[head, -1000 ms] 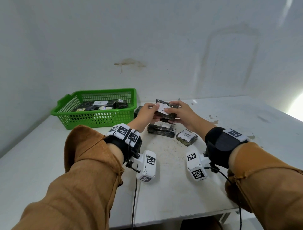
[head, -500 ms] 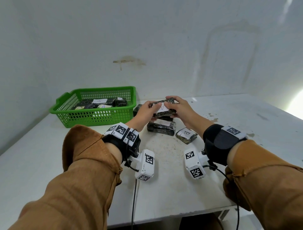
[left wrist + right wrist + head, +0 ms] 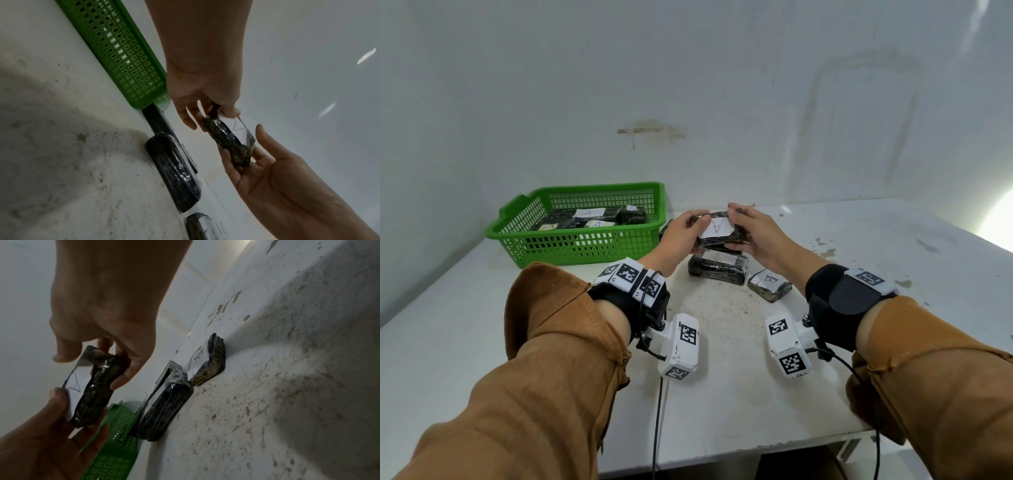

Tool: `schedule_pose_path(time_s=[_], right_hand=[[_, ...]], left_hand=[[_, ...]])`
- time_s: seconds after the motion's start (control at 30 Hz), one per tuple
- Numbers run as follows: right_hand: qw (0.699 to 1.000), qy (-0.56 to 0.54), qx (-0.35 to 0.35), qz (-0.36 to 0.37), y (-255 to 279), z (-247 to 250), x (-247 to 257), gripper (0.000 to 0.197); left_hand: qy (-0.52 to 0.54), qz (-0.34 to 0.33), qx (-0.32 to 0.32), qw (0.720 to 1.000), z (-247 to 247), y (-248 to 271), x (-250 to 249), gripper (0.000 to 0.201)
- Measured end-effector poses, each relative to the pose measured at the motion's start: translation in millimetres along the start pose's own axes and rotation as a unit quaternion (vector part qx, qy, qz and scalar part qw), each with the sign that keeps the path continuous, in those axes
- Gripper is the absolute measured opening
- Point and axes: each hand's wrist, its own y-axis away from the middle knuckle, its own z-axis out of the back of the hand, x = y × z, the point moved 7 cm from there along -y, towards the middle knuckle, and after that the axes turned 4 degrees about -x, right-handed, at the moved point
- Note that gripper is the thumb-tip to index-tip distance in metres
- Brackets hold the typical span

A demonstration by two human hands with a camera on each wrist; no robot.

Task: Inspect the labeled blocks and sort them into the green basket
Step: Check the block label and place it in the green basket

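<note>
Both hands hold one dark wrapped block (image 3: 717,230) just above the table; its white label, marked A, faces me. My left hand (image 3: 683,230) pinches the block's left end (image 3: 225,138) between thumb and fingers. My right hand (image 3: 750,229) grips the right end (image 3: 98,389), thumb on the near side. The green basket (image 3: 585,247) stands at the back left with several labeled blocks (image 3: 589,219) inside. Its mesh wall (image 3: 123,56) sits just left of the hands.
Under the hands a larger dark block (image 3: 717,270) lies on the white table (image 3: 722,359), and a small block marked B (image 3: 768,285) lies to its right. Another dark block (image 3: 665,230) sits beside the basket. A wall closes off the back.
The hands have turned the held block, which lay flatter half a second ago, so that its A label now faces me. Everything on the table and in the basket stayed put.
</note>
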Motion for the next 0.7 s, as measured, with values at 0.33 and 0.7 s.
schedule_pose_path(time_s=[0.33,0.7], right_hand=[[0.999,-0.029,0.022,-0.003,1.9,-1.8,3.0,0.055],[0.997,0.027,-0.023,0.064,-0.9,1.4,5.0,0.065]], left_hand=[[0.058,0.029,-0.013,0.998,0.9,0.2,1.8,0.037],[0.1,0.017,0.002,0.995,-2.4,0.3,-0.1,0.046]])
